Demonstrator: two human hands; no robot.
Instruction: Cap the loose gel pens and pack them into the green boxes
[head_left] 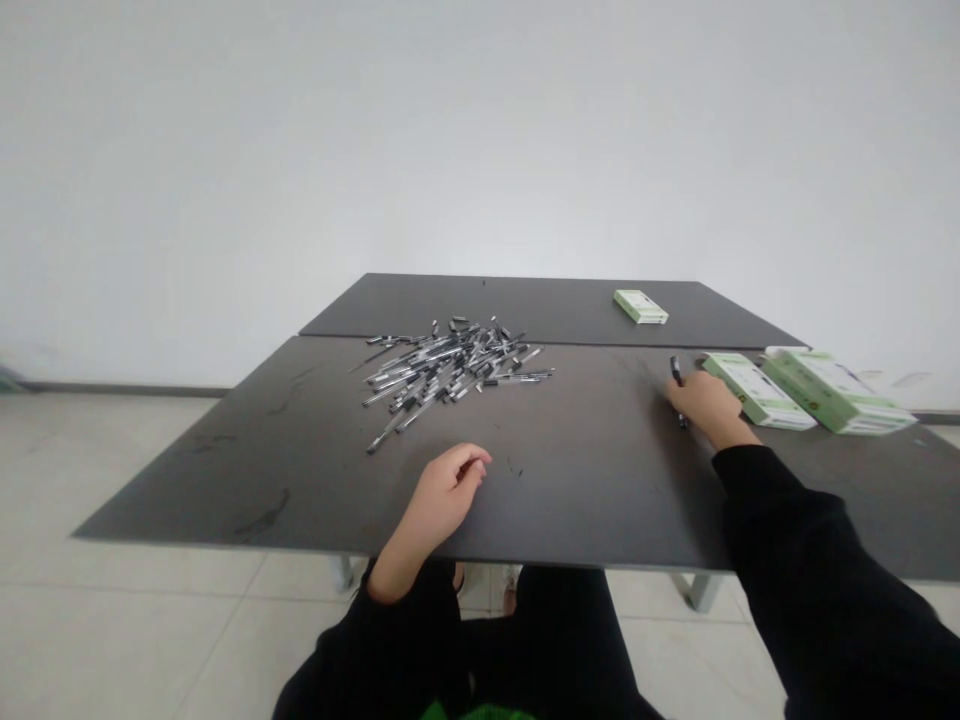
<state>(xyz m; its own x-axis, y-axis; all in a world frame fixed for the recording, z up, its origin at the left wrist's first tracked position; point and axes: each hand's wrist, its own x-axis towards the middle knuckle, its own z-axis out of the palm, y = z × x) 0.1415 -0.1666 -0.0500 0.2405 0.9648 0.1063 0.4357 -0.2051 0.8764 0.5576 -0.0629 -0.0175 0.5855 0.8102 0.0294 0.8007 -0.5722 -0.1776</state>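
My right hand (703,402) is closed around a black pen (676,371), over the right side of the dark table (585,480). The pen's far end sticks out past my fingers, and its near end shows below them. Just right of that hand lies a green and white box (759,390). My left hand (448,490) rests near the table's front edge with its fingers curled together; no object shows in it. Beyond the left hand is a loose pile of clear pens (450,365) with black caps and parts, pointing many ways.
A thicker green and white box (836,392) stands at the far right, beside the first. Another small green and white box (640,306) lies on the rear table (555,305). A seam separates the two tabletops. A white wall (480,140) rises behind.
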